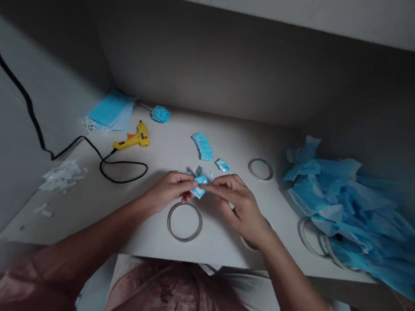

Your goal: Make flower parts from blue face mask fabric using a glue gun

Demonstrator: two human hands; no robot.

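Note:
Between my two hands, above the middle of the white tabletop, is a small folded piece of blue mask fabric [199, 187]. My left hand [174, 187] pinches it from the left between thumb and fingers. From the right, the fingertips of my right hand [238, 199] close on its edge. Just beyond the hands lie a pleated blue strip [203, 146] and a small folded blue piece [222, 164]. Some crumpled bits [195, 170] show right behind the held fabric. A wire ring [182, 241] rests on the table below my left hand.
At the left lies a yellow glue gun [133, 138] with a looped black cord [124, 182]. Behind it are stacked blue masks [111, 109] and a blue fabric flower [160, 114]. White scraps [62, 175] lie left. A wire coil [259, 177] and heaped blue fabric [344, 201] are right.

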